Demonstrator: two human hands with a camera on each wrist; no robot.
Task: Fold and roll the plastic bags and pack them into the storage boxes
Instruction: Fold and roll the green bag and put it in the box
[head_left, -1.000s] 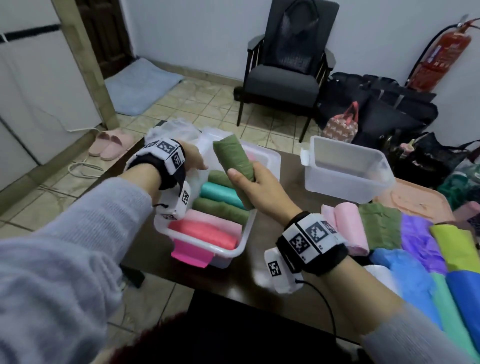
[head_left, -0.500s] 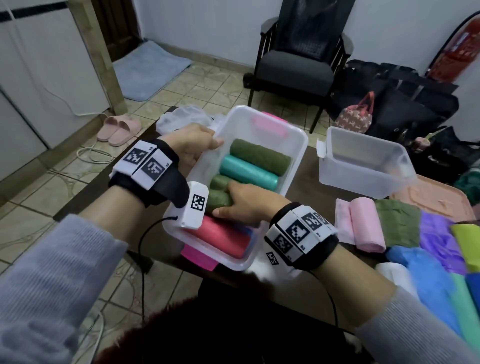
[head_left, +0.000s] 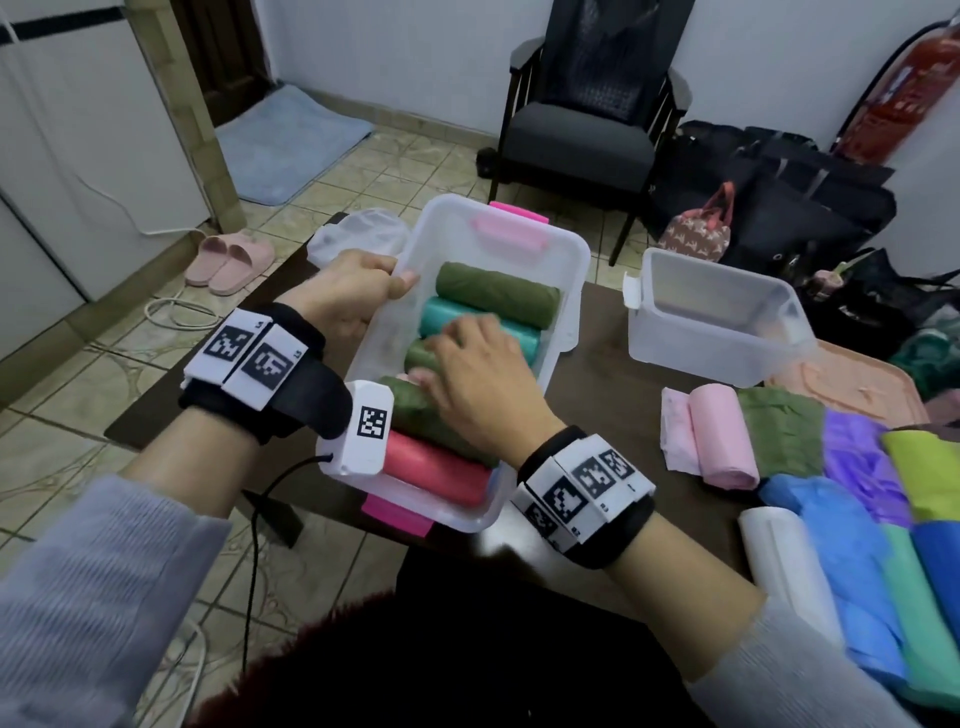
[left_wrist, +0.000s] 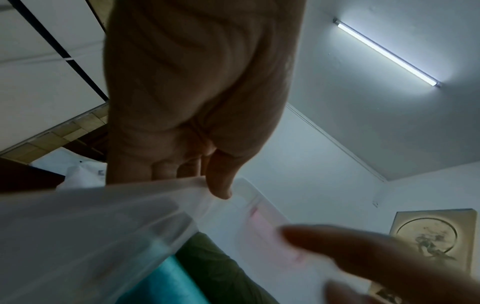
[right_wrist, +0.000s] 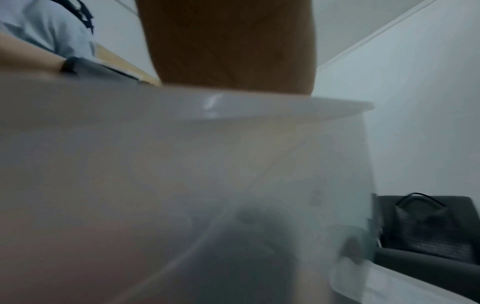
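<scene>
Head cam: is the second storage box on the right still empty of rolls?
Yes, the second storage box shows only bare translucent walls and floor, no rolled bags inside.

No readable text shows; the wrist bands (head_left: 584, 493) carry only square coded markers with illegibly small characters.

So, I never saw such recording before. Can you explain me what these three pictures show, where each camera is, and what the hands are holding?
No robot here: a person wears three cameras. The head view looks down at a dark table. The left hand grips the rim of a clear storage box; the left wrist view shows the same grip from below. The right hand reaches into that box and presses on a green roll among other rolled bags. The right wrist view is blurred and shows mostly the box wall. A second, empty box stands to the right, beside a pink roll and flat coloured bags.
</scene>
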